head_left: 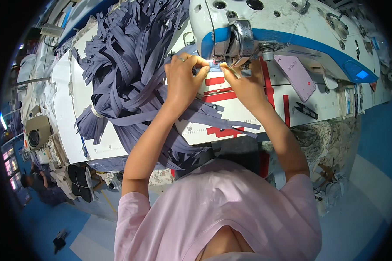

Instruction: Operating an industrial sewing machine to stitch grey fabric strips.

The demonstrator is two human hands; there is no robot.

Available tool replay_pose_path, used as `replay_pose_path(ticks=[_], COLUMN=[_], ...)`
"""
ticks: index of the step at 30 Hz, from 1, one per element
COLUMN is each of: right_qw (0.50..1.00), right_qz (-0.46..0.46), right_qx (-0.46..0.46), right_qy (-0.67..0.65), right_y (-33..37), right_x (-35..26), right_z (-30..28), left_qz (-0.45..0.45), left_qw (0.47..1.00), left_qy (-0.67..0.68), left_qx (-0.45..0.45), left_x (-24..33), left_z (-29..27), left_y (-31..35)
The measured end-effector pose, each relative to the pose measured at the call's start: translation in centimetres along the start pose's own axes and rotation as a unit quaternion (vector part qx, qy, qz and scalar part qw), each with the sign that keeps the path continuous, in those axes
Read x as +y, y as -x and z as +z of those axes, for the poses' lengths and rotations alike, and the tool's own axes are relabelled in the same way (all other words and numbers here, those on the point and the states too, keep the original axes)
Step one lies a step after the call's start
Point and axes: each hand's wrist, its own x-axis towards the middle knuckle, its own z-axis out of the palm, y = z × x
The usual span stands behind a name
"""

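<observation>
At the needle area of a white and blue sewing machine [265, 37], both my hands pinch a small light-blue piece of fabric [215, 67]. My left hand [182, 80] is closed on its left side, thumb and forefinger together, with a ring on one finger. On the other side, my right hand [247, 89] grips the piece by thumb and fingertip close to the presser foot. A big heap of grey-blue zippers [130, 65] lies left of my left hand. Loose zipper ends [230, 125] stretch across the table below my wrists. How the piece joins the zippers is hidden.
Red tape strips [286, 111] mark the white table [196, 137]. Right of my right hand lie a pink phone [295, 76] and black thread snips [306, 110]. A pale tie [95, 112] binds part of the zipper heap. Another person [43, 185] is at far left.
</observation>
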Motion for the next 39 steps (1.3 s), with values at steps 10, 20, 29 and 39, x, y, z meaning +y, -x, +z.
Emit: replay_pose_path(ticks=[10,20,29,39], right_qw=[0.999,0.994,0.991,0.912], right_qz=[0.014,-0.066,0.058,0.286], right_qx=[0.038,0.032,0.002,-0.254], right_qy=[0.007,0.075,-0.118,-0.150], right_y=[-0.6,0.1,-1.8,-3.0], right_x=[0.5,1.7,1.0,-0.6], right_z=[1.1,2.0,1.9,-0.3], left_qz=[0.061,0.021,0.003,0.020], left_qw=[0.995,1.000,0.999,0.998], left_qy=[-0.074,-0.017,-0.047,-0.041], left_qx=[0.024,0.002,0.025,0.044], left_x=[0.6,0.0,-0.7,-1.2], left_z=[0.5,0.3,1.0,1.1], left_y=[-0.6,-0.9,-1.0,-0.9])
